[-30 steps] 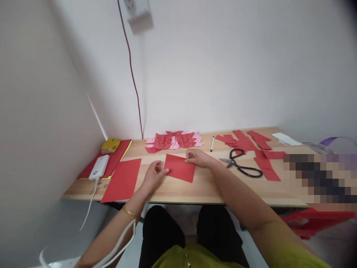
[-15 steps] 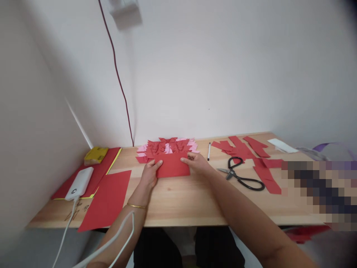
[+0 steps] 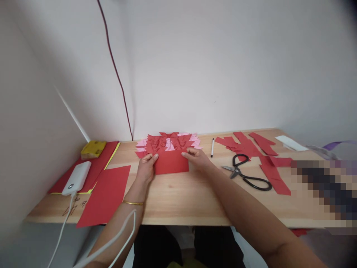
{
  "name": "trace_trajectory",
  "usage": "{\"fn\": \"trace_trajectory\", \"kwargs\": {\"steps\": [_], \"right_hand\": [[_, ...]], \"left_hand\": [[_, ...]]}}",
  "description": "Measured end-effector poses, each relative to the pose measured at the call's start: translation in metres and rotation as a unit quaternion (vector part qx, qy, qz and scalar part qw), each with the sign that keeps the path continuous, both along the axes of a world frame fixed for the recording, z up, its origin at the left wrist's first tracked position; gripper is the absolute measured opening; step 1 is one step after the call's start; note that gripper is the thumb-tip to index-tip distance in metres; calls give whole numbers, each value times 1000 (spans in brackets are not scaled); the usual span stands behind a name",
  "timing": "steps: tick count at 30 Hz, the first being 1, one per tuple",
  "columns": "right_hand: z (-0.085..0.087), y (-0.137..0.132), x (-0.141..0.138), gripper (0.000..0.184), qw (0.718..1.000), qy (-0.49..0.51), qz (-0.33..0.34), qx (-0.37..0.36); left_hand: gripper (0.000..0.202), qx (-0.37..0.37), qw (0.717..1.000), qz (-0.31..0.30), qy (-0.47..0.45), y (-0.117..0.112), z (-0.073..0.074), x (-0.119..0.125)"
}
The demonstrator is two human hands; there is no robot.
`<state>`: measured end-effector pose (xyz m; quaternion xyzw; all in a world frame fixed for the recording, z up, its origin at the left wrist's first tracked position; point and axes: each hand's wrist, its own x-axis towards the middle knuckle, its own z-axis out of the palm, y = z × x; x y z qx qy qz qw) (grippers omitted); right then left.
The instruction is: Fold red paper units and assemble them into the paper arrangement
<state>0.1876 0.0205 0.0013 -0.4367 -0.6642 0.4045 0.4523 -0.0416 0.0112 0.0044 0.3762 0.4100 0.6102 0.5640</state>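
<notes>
Between my two hands is a rectangular sheet of red paper, held by its sides above the wooden table. My left hand pinches its left edge, thumb on the near face. At the upper right corner my right hand grips it the same way, with its fingers partly behind the sheet. Just beyond the paper, folded red and pink paper pieces lie in rows near the wall. To the right of my right hand lie black-handled scissors with blades apart, and a white pen.
Red paper scraps and a white strip lie at the right. On the left are a larger red sheet, a white power bank with a cable, and a yellow packet on a red stack. The table meets the wall behind.
The view has shifted slightly, so the table things appear a little higher and those on the right further right. Both hands still hold the red paper in much the same way.
</notes>
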Motion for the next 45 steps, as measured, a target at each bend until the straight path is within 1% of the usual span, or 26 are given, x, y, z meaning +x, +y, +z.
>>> {"fn": "trace_trajectory", "kwargs": {"steps": [6,11,14,21,29,37,42,45], "right_hand": [[-9,3,0,40,999,35,-5,-23],[-16,6,0,40,998,42,-8,-36],[-15,5,-1,38,998,47,-5,-38],[-9,0,-4,31,991,113,8,-73],[-9,4,-3,32,996,74,-22,-50],[-9,5,-4,32,995,87,-20,-50],[-7,3,-1,32,996,70,-33,-39],[-9,3,0,33,997,63,-36,-35]], "left_hand": [[28,6,1000,0,30,-2,-4,-1],[28,-6,999,15,36,-3,-1,-3],[28,-11,999,20,38,-3,0,-3],[25,2,999,32,21,0,-2,-3],[27,-4,999,36,19,1,0,-5],[29,-16,999,33,10,-1,1,-4],[28,-27,999,34,5,0,0,-3],[28,-29,999,34,1,-1,0,-2]]}}
